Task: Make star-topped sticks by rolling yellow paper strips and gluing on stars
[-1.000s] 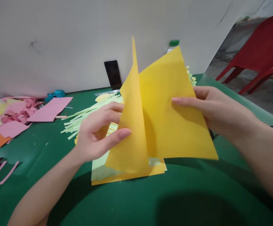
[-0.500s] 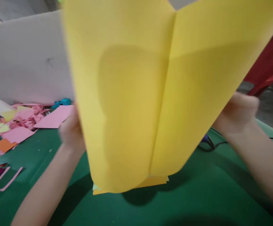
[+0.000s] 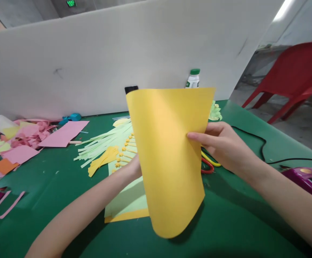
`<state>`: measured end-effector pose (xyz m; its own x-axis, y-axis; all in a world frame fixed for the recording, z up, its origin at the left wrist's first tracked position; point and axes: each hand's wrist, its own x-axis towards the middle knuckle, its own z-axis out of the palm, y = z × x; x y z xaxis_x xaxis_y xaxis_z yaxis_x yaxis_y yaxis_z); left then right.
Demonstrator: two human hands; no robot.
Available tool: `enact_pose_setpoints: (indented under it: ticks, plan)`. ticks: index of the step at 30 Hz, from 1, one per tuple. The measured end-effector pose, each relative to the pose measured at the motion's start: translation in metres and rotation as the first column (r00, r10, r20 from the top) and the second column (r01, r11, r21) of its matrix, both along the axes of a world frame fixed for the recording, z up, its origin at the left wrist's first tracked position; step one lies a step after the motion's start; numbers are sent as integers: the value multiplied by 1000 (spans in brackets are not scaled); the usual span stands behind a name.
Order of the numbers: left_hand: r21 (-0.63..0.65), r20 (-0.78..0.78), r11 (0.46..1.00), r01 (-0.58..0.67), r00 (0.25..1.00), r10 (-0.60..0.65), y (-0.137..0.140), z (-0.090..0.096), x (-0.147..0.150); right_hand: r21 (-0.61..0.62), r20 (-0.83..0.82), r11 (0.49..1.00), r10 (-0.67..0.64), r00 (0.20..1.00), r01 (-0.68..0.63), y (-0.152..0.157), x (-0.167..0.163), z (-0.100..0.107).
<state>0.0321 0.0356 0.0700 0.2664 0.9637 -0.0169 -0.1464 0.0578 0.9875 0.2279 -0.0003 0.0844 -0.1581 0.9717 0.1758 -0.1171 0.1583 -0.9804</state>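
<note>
A yellow sheet of paper (image 3: 172,154) stands curved and upright in front of me, above the green table. My right hand (image 3: 219,141) pinches its right edge, thumb on the near face. Behind the sheet's left side goes my left hand (image 3: 136,166); its fingers are hidden. Beneath lie pale green paper sheets (image 3: 126,200) with an orange-yellow sheet (image 3: 126,215) under them. Left of the sheet are fringed green strips (image 3: 96,145), a crumpled yellow paper piece (image 3: 103,159) and several thin yellow stems with small knobbed ends (image 3: 126,150). Red-and-yellow handles (image 3: 208,165) show near my right hand.
Pink paper scraps (image 3: 29,132) and a blue object (image 3: 73,117) lie at the left. A white bottle with green cap (image 3: 193,78) stands by the white partition (image 3: 91,61). A black cable (image 3: 264,150) and purple device (image 3: 306,181) are at right, a red chair (image 3: 292,75) beyond.
The yellow paper has moved lower and farther away, now a single curved sheet face instead of a folded-looking spread. My left hand has shifted right, behind it; my right hand moved left.
</note>
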Motion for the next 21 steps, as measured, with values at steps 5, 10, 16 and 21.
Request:
enact_pose_setpoints:
  ticks: [5, 10, 16, 21]
  plan:
    - [77, 86, 988, 130, 987, -137, -10, 6, -9, 178, 146, 945, -301, 942, 274, -9, -4, 8]
    - [188, -67, 981, 50, 997, -38, -19, 12, -19, 515, 279, 822, -428, 860, 243, -21, -13, 8]
    - [304, -144, 947, -101, 978, 150, -32, 17, -24, 359, 27, 895, -293, 956, 264, -31, -9, 20]
    - [378, -253, 902, -207, 914, 316, -44, 27, -20, 419, 63, 840, -405, 912, 344, -37, -6, 24]
